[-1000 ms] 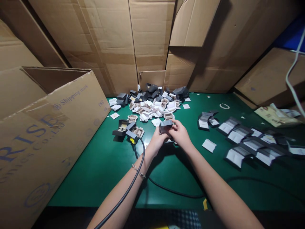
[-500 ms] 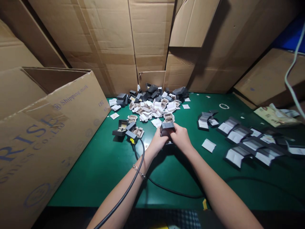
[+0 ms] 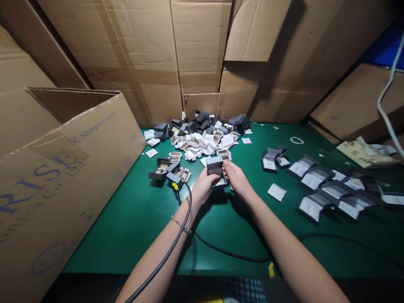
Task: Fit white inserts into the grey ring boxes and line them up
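My left hand (image 3: 203,185) is closed around a small dark hinged box (image 3: 215,165), thumb over its inside. The box's lid is raised, and a pale inside shows. My right hand (image 3: 236,179) is beside the box's right edge with its fingers curled together. What those fingers hold, if anything, is hidden, though a small pale bit shows below them. Left of my hands, an opened dark box (image 3: 162,166) and a pale insert (image 3: 182,173) lie close together. Just beyond is a heap of white and beige inserts (image 3: 202,145), with dark boxes (image 3: 202,120) behind it.
A large carton (image 3: 94,139) stands at left, and cardboard (image 3: 202,46) walls the back. Several dark boxes with white inserts (image 3: 312,181) lie at right on the green table (image 3: 132,235). A black cable (image 3: 167,254) runs across my left forearm. A white card (image 3: 277,192) lies nearby.
The box has shifted slightly left in my left hand and now tilts so its inside shows more. My right hand's fingers have drawn from inside the box to its right edge.
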Available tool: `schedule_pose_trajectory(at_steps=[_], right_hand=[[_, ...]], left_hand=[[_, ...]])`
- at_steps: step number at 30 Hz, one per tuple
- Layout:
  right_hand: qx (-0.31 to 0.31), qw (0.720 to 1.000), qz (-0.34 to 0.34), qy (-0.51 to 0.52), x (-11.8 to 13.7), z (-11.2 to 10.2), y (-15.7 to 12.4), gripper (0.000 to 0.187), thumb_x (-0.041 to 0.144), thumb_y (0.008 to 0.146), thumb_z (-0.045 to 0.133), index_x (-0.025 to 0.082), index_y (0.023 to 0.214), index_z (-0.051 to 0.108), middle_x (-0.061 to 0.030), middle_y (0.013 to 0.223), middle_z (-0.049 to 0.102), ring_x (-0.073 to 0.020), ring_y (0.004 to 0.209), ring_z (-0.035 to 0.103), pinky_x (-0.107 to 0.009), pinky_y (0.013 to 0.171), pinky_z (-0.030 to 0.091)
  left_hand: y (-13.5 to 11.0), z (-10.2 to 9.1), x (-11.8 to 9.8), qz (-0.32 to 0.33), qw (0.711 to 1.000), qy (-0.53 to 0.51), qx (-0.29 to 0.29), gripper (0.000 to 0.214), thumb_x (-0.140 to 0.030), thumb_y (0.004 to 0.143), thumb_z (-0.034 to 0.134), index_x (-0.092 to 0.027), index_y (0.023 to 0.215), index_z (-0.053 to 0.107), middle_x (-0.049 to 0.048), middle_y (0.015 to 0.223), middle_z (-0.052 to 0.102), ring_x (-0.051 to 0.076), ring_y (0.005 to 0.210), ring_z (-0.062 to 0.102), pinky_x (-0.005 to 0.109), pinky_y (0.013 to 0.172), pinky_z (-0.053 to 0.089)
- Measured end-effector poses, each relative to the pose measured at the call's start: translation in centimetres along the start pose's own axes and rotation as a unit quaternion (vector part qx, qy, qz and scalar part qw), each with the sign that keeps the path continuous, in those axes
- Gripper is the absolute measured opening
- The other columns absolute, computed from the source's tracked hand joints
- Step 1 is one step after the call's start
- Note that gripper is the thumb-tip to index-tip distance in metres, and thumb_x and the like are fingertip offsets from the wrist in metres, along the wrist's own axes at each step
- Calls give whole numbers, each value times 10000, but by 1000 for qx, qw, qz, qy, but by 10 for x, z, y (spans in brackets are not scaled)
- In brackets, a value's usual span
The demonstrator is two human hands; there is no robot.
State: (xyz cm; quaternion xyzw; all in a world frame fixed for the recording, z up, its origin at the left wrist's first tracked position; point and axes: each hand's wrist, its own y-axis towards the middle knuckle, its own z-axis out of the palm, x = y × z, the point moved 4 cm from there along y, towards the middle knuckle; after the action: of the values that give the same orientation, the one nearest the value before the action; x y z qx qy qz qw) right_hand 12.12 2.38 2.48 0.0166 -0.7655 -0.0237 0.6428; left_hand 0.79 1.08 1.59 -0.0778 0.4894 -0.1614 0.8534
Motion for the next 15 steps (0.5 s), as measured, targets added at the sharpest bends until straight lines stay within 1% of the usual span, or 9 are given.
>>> schedule_pose_trajectory(at_steps=[3, 6, 10, 13, 15], right_hand=[[2, 999, 30, 40, -6, 3, 1, 679, 744, 744, 425, 183, 1075, 615, -45, 770, 671, -162, 637, 613, -260, 511, 468], [5, 998, 24, 52, -7, 5, 0, 687, 748, 744, 440, 182, 1093, 614, -64, 797, 682, -182, 693, 639, -280, 552, 503], [4, 998, 24, 50, -7, 6, 0, 686, 742, 753, 431, 176, 1089, 626, -77, 812, 692, -195, 719, 653, -292, 568, 517], [-17, 998, 23, 60, -5, 5, -1, 691, 742, 747, 433, 166, 1075, 626, -89, 864, 700, -183, 706, 651, -287, 569, 513], [-48, 997, 9, 64, -2, 2, -2, 651, 716, 765, 430, 161, 1038, 631, -92, 885, 701, -168, 682, 644, -286, 581, 510]], left_hand=[[2, -5, 1, -28, 999, -29, -13, 366, -77, 603, 601, -164, 958, 593, 15, 800, 673, 119, 664, 606, 229, 608, 473], [3, -7, 3, -32, 998, -41, -16, 380, -71, 601, 607, -158, 972, 605, 27, 815, 685, 130, 675, 623, 243, 613, 491], [5, -7, 4, -33, 998, -43, -24, 365, -61, 585, 615, -139, 942, 628, 40, 804, 693, 134, 670, 626, 252, 624, 496], [8, -12, -1, 1, 998, -55, -41, 305, -48, 555, 637, -123, 851, 642, 40, 751, 690, 140, 642, 622, 273, 643, 498], [11, -20, -10, 45, 993, -76, -81, 240, -67, 559, 669, -123, 791, 637, 34, 710, 685, 146, 635, 627, 291, 663, 505]])
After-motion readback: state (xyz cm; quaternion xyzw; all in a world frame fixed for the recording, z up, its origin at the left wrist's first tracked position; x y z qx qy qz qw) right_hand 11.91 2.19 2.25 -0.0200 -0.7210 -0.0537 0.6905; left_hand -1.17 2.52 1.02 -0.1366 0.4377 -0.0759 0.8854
